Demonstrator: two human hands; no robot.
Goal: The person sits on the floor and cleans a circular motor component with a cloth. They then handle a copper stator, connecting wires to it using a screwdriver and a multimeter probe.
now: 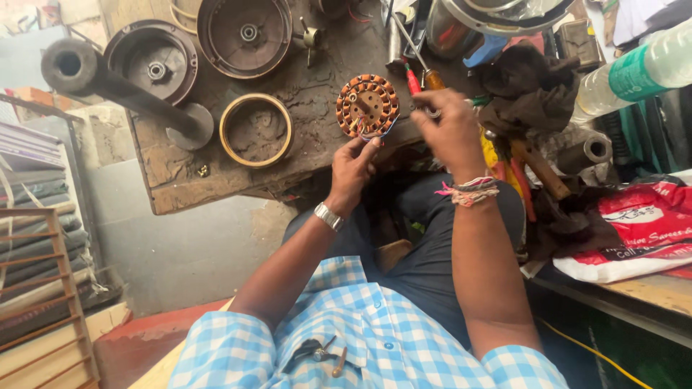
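Observation:
My left hand (353, 167) holds the lower edge of a round fan-motor stator (367, 106) wound with copper coils, its thin wires trailing by my fingers. It stands tilted above the worn wooden bench (180, 180). My right hand (448, 130) is closed around something small at the stator's right side; what it grips is hidden by the fingers. A red-handled screwdriver (412, 75) and an orange-handled one (432, 78) lie just behind that hand.
On the bench lie two round motor covers (153, 57) (245, 32), a tan ring (256, 130) and a dark pipe tool (108, 83). A wooden-handled hammer (537, 169), dark rags, a plastic bottle (634, 72) and a red-white bag (634, 230) crowd the right side.

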